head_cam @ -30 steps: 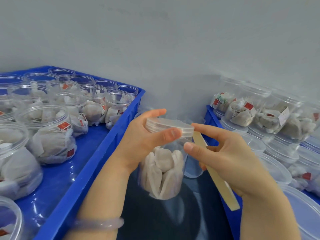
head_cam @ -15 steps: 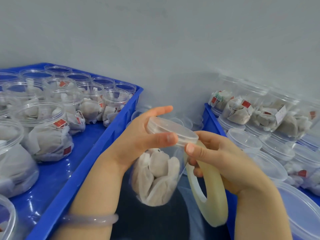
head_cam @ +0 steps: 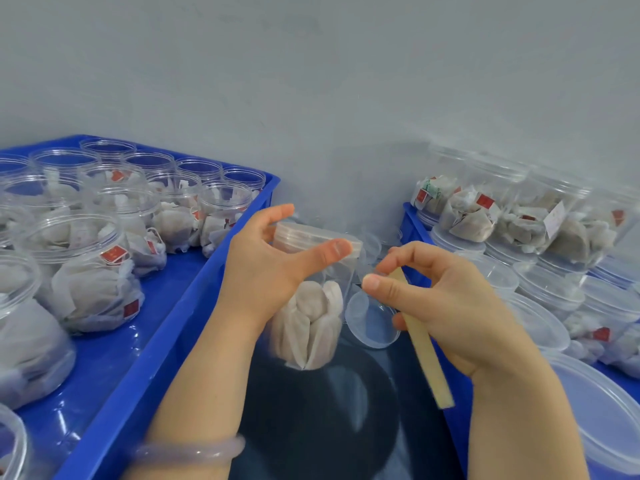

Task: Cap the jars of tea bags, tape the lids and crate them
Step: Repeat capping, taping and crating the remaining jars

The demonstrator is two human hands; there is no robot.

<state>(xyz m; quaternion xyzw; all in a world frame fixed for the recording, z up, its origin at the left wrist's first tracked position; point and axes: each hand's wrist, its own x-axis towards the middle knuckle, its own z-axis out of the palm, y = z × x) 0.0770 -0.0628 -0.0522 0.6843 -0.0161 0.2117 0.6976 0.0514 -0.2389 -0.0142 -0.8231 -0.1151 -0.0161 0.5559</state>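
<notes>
Taping step judged: jar (head_cam: pixel 311 313) gripped by left hand (head_cam: pixel 263 271), tape roll (head_cam: pixel 425 351) at its 3 o'clock by right hand (head_cam: pixel 460 306); lid (head_cam: pixel 308 233) seam to be wrapped next

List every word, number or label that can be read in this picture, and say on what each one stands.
Nothing can be read.
Red tags on the tea bags: marks too small and blurred.
White tag in a jar on the right: faint print, unreadable.
Green and white tag: blurred, unreadable.
Held jar and tape: no print visible.
</notes>
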